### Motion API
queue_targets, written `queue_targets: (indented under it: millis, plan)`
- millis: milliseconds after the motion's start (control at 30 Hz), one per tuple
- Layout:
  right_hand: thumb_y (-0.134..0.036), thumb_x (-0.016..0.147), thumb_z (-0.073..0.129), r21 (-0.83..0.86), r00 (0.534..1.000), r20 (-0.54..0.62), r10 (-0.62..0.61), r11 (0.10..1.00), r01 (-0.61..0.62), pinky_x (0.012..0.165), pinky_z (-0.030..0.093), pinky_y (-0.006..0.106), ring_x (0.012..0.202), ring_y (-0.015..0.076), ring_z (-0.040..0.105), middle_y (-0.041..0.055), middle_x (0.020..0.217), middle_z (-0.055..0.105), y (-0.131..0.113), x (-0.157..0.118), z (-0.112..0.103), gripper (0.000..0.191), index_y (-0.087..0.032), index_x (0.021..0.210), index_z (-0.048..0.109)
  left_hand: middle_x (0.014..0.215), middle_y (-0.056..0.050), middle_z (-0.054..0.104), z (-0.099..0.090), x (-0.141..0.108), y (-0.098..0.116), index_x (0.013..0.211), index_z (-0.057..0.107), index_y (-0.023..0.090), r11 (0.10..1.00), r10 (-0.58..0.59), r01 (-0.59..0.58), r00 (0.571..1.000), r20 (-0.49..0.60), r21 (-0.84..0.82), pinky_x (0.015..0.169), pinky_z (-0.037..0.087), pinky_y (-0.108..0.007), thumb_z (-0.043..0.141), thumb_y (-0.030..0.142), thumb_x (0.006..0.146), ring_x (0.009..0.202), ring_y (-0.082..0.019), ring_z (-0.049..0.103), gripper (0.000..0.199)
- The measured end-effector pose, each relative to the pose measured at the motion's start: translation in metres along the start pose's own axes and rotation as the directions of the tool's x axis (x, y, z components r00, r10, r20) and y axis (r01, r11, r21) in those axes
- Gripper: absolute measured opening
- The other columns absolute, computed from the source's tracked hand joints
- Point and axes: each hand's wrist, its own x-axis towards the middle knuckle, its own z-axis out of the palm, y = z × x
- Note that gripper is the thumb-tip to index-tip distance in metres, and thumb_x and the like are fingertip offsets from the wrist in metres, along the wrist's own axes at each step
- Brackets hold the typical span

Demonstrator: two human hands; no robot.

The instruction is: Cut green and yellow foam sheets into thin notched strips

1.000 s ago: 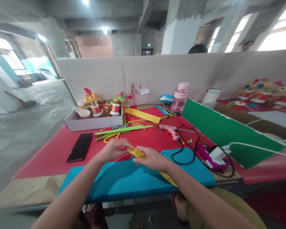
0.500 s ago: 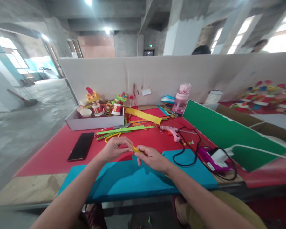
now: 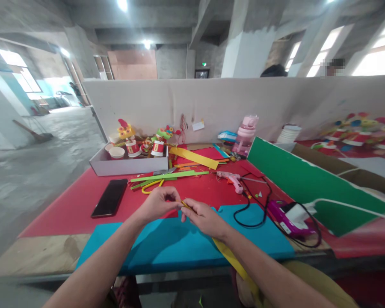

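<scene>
A long yellow paper strip (image 3: 232, 259) runs from my fingers, beneath my right wrist, and down over the table's front edge towards my lap. My right hand (image 3: 202, 217) is closed around its upper part, thumb on top. At the strip's narrow folded end, my left hand (image 3: 158, 203) pinches with thumb and forefinger, almost touching the right fingertips. Both hands are just above the near blue sheet (image 3: 167, 248). The fold itself is mostly hidden by my fingers. Behind them are green strips (image 3: 170, 176) and yellow-handled scissors (image 3: 152, 187).
A phone (image 3: 110, 198) lies left, near a white box (image 3: 130, 167) of paper-cup figures. To the right are a pink glue gun (image 3: 232, 179), its black cord, a purple power strip (image 3: 287, 218) and a green-sided box (image 3: 308, 188). A pink bottle (image 3: 245, 133) stands behind.
My fingers have shifted at the strip's end, with less yellow showing between them. The strip's long tail now shows below my right forearm. The view has tilted slightly.
</scene>
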Motion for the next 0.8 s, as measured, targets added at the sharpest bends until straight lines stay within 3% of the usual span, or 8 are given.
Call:
queue_targets:
  millis: [67, 167, 467, 567, 667, 800]
  plan:
    - [-0.043, 0.090, 0.050, -0.082, 0.998, -0.054, -0.038, 0.996, 0.034, 0.057, 0.036, 0.022, 0.064, 0.0108, 0.050, -0.0011, 0.072, 0.058, -0.001, 0.000, 0.001, 0.026, -0.018, 0.081, 0.053, 0.062, -0.001, 0.060, 0.002, 0.000, 0.000, 0.069, 0.061, 0.012, 0.998, -0.038, 0.038, 0.999, -0.010, -0.045, 0.055, 0.042, -0.021, 0.070, 0.030, 0.073, 0.058, -0.010, 0.054, 0.020]
    - [-0.042, 0.092, 0.046, -0.147, 0.993, -0.101, -0.068, 0.988, 0.053, 0.057, 0.034, 0.023, 0.060, 0.0108, 0.047, -0.0025, 0.065, 0.054, 0.000, 0.001, 0.001, 0.030, -0.019, 0.073, 0.051, 0.061, 0.000, 0.061, 0.005, 0.000, -0.001, 0.070, 0.060, 0.013, 0.993, -0.066, 0.063, 0.997, -0.034, -0.095, 0.054, 0.042, -0.021, 0.071, 0.031, 0.072, 0.057, -0.010, 0.055, 0.022]
    - [-0.047, 0.094, 0.039, -0.200, 0.988, -0.113, -0.100, 0.977, 0.076, 0.056, 0.033, 0.024, 0.055, 0.0107, 0.044, -0.0015, 0.060, 0.051, 0.005, 0.002, 0.003, 0.041, -0.019, 0.065, 0.048, 0.062, -0.001, 0.062, 0.009, -0.001, 0.000, 0.070, 0.058, 0.013, 0.978, -0.109, 0.099, 0.993, -0.043, -0.182, 0.055, 0.044, -0.022, 0.070, 0.035, 0.074, 0.058, -0.011, 0.057, 0.026]
    - [-0.050, 0.094, 0.038, -0.120, 0.990, -0.128, -0.062, 0.992, 0.047, 0.053, 0.032, 0.023, 0.052, 0.0099, 0.042, -0.0015, 0.058, 0.051, 0.009, 0.004, 0.004, 0.044, -0.018, 0.066, 0.051, 0.066, -0.001, 0.063, 0.007, -0.001, -0.001, 0.077, 0.059, 0.013, 0.960, -0.099, 0.082, 0.994, -0.051, -0.266, 0.059, 0.047, -0.023, 0.071, 0.035, 0.074, 0.061, -0.011, 0.059, 0.025]
    - [-0.054, 0.091, 0.039, 0.065, 0.991, -0.135, 0.010, 0.998, -0.001, 0.047, 0.029, 0.022, 0.048, 0.0087, 0.037, -0.0027, 0.058, 0.050, 0.014, 0.007, 0.005, 0.043, -0.018, 0.079, 0.058, 0.076, -0.003, 0.065, 0.002, -0.001, -0.003, 0.090, 0.061, 0.012, 0.925, -0.149, 0.118, 0.987, -0.057, -0.362, 0.064, 0.048, -0.025, 0.074, 0.034, 0.071, 0.065, -0.011, 0.059, 0.031]
    - [-0.059, 0.087, 0.044, 0.249, 0.989, -0.113, 0.092, 0.966, -0.061, 0.041, 0.022, 0.020, 0.042, 0.0061, 0.031, -0.0043, 0.057, 0.049, 0.018, 0.009, 0.008, 0.043, -0.017, 0.083, 0.057, 0.069, -0.003, 0.065, 0.003, -0.001, -0.004, 0.084, 0.066, 0.010, 0.905, -0.220, 0.208, 0.975, 0.010, -0.372, 0.061, 0.044, -0.023, 0.076, 0.033, 0.068, 0.062, -0.010, 0.056, 0.029]
